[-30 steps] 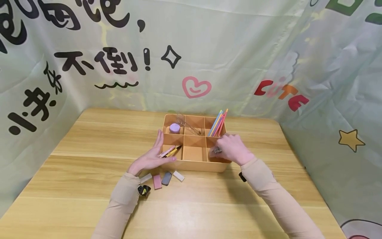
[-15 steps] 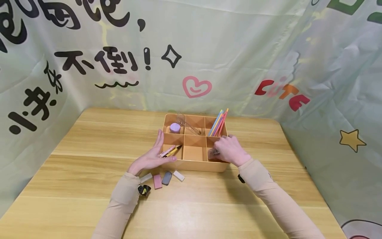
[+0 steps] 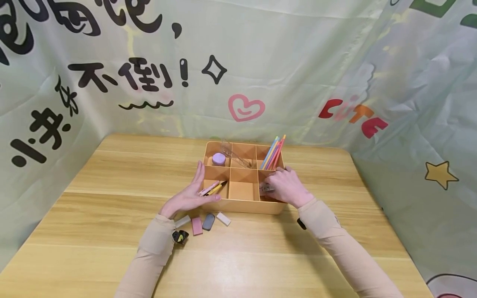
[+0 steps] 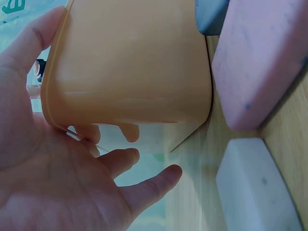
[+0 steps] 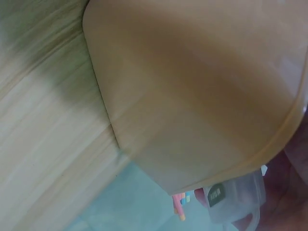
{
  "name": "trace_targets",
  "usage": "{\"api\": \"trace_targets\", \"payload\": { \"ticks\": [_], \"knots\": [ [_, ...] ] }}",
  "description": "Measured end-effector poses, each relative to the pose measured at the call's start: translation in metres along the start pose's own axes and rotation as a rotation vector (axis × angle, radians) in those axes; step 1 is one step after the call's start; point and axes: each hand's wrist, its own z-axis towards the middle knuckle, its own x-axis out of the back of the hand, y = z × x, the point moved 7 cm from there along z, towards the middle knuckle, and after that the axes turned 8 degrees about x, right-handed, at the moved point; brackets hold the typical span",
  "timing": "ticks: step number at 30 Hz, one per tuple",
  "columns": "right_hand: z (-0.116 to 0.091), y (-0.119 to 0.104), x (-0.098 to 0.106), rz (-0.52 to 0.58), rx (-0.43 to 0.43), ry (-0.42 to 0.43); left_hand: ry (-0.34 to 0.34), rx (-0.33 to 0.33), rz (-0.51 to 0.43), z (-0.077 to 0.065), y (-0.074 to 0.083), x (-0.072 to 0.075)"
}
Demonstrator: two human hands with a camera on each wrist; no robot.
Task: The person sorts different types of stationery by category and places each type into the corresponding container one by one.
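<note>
An orange desk organizer with several compartments stands on the table. My left hand rests against its left front corner, thumb along the front rim and fingers extended beside the wall, as the left wrist view also shows. My right hand reaches into the front right compartment and holds a clear plastic item with a dark green label; its exact kind I cannot tell. Pens lie in the front left compartment. The front middle one is bare. Colored pencil-like sticks stand at the back right.
A purple-lidded jar sits in the back left compartment, and a clear slender item leans across the divider. Before the organizer lie a pink eraser, a grey eraser and white blocks. A printed curtain hangs behind the table.
My right hand has shifted slightly left within the front right compartment, the clear plastic item still in its fingers. The left hand stays at the organizer's corner.
</note>
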Motion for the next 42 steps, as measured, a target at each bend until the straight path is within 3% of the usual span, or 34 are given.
{"api": "trace_targets", "payload": {
  "ticks": [5,11,17,23,27,34,38,42],
  "knots": [
    [-0.005,0.005,0.005,0.156,-0.055,-0.02,-0.004,0.001,0.006,0.001,0.0,-0.001],
    [-0.019,0.016,0.012,0.381,-0.154,0.156,-0.001,0.002,0.017,0.001,-0.001,0.0],
    [-0.043,0.031,-0.007,0.814,-0.413,0.356,-0.003,0.01,0.012,-0.001,-0.001,-0.001],
    [-0.06,0.033,-0.031,1.154,-0.664,0.455,-0.003,0.016,-0.003,-0.001,-0.001,-0.001],
    [-0.066,0.03,-0.041,1.249,-0.739,0.452,-0.002,0.015,-0.006,0.0,-0.001,0.0],
    [-0.07,0.029,-0.054,1.368,-0.792,0.45,0.004,0.012,0.003,0.001,-0.002,0.0],
    [-0.07,0.025,-0.062,1.409,-0.779,0.372,0.009,0.014,0.004,0.001,-0.003,0.0],
    [-0.07,0.023,-0.066,1.45,-0.73,0.357,0.013,0.011,-0.001,0.001,-0.003,0.0]
  ]
}}
